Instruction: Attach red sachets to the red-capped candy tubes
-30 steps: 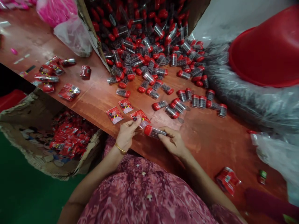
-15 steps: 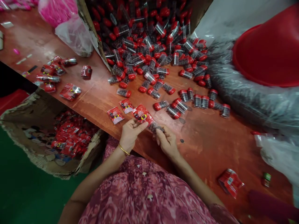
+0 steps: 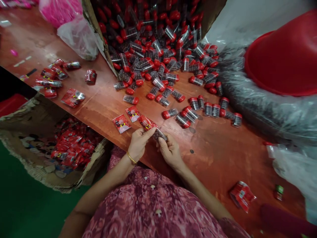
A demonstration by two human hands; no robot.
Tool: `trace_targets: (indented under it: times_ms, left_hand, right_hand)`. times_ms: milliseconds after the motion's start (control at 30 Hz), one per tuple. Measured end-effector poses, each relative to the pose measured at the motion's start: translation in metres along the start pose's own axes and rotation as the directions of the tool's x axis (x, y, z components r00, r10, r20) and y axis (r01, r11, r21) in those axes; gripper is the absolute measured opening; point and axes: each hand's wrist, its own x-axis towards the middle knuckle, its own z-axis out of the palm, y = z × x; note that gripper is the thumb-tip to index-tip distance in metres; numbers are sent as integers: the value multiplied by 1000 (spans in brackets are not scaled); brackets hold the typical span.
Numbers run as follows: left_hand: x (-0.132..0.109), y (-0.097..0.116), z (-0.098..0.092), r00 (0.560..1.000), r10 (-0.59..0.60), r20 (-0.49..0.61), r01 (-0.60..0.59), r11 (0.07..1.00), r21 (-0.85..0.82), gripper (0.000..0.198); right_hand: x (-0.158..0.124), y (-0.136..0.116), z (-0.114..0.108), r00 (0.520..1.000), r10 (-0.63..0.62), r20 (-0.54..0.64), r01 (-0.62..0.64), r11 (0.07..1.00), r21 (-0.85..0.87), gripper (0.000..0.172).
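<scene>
My left hand (image 3: pixel 139 142) pinches a red printed wrapper (image 3: pixel 146 123) at the near edge of the wooden table (image 3: pixel 218 155). My right hand (image 3: pixel 169 151) grips a small clear tube (image 3: pixel 159 134) with dark contents, which sits inside the wrapper's open end. The two hands are close together, almost touching. Two more flat red wrappers (image 3: pixel 121 123) lie on the table just left of my hands. A scatter of red-capped tubes (image 3: pixel 183 117) lies beyond them.
A tipped cardboard box (image 3: pixel 153 29) spills several tubes onto the table. A carton of wrapped tubes (image 3: pixel 71 145) sits lower left. A red basin (image 3: pixel 284 59) rests on plastic sheeting at right. Wrapped tubes (image 3: pixel 53 77) lie far left, a red packet (image 3: pixel 241 195) near right.
The tube has gone cap-first into the red wrapper. My right hand has moved left toward my left hand, which now holds the wrapper off the table.
</scene>
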Motion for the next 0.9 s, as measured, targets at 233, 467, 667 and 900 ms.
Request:
trace_targets:
  times_ms: [233,467,667,900]
  left_hand:
    - [-1,7,2,996,70,56,-77,987,140,18]
    - [-1,5,-2,987,36,155,-78,958,277,21]
    - [-4,3,0,981,72,178,-114,964,240,34]
    - [-4,-2,0,988,38,148,-81,951,297,43]
  right_hand:
    - [-3,-8,0,998,32,60,-36,997,66,23]
    - [1,-15,10,985,160,60,-171,940,296,31]
    - [1,-17,10,990,136,36,-141,950,277,30]
    - [12,-17,12,986,167,-28,-150,939,308,35]
